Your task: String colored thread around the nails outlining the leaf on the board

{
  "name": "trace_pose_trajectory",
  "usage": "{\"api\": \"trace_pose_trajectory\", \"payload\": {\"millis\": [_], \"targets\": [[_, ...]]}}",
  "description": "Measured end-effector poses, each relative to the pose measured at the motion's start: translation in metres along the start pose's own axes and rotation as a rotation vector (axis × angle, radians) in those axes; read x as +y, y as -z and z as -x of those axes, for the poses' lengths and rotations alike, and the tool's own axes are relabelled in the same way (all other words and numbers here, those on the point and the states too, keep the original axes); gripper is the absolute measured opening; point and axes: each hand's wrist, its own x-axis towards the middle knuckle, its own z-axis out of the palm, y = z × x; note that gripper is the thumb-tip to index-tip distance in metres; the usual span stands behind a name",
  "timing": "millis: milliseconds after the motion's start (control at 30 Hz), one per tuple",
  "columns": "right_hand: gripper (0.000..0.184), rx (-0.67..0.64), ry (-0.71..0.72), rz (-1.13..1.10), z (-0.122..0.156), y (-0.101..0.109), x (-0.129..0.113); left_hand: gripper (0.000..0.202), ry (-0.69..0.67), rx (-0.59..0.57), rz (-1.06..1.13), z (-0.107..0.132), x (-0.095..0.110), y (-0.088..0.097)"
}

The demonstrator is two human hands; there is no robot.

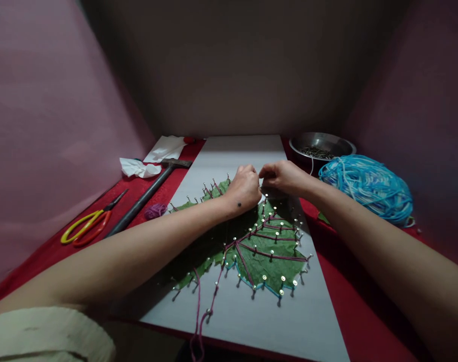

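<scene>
A green leaf (pixel 264 256) lies pinned on a white board (pixel 251 311) by several nails round its edge and along its veins. Purple yarn (pixel 251 236) runs between the nails, and loose strands trail off the board's front edge. My left hand (pixel 244 190) and my right hand (pixel 283 177) meet over the far tip of the leaf. Both are closed in a pinch, fingertips nearly touching each other. What they pinch is too small to make out.
A blue yarn ball (pixel 366 187) sits at the right, with a metal bowl of nails (pixel 321 147) behind it. At the left lie a hammer (pixel 149 193), yellow-orange scissors (pixel 89 225), crumpled tissue (pixel 138 167) and a purple yarn scrap (pixel 155 211). Pink walls close both sides.
</scene>
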Motion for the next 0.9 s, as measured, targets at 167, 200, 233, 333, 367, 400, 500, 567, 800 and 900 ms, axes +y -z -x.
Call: {"api": "trace_pose_trajectory", "payload": {"millis": [167, 200, 233, 333, 367, 400, 500, 567, 800, 900], "targets": [[0.011, -0.044, 0.009, -0.084, -0.002, -0.002, 0.008, 0.013, 0.017, 0.006, 0.009, 0.001, 0.002, 0.0], [0.01, -0.051, 0.001, -0.116, -0.002, -0.003, 0.008, 0.013, 0.021, 0.007, 0.013, 0.001, 0.002, 0.0], [0.011, -0.061, -0.01, -0.15, -0.001, -0.003, 0.009, 0.013, 0.025, 0.009, 0.017, 0.001, 0.002, -0.001], [0.018, -0.1, -0.045, -0.237, 0.0, -0.002, 0.007, 0.013, 0.032, 0.015, 0.027, 0.001, 0.002, -0.002], [0.02, -0.103, -0.038, -0.242, 0.001, -0.001, 0.007, 0.013, 0.031, 0.017, 0.031, 0.001, 0.002, -0.002], [0.02, -0.11, -0.018, -0.234, 0.001, 0.0, 0.006, 0.013, 0.029, 0.02, 0.034, 0.001, 0.002, -0.002], [0.016, -0.173, 0.051, -0.155, 0.002, 0.004, 0.005, 0.012, 0.023, 0.03, 0.04, 0.002, 0.002, -0.004], [0.015, -0.219, 0.052, -0.09, 0.003, 0.005, 0.005, 0.012, 0.015, 0.035, 0.042, 0.002, 0.002, -0.004], [0.01, -0.148, -0.031, -0.145, 0.005, 0.006, 0.001, 0.014, 0.008, 0.064, 0.025, 0.003, 0.002, -0.006], [0.012, -0.081, -0.038, -0.046, 0.003, 0.002, -0.004, 0.016, 0.002, 0.076, 0.02, 0.005, 0.002, -0.008]]}}
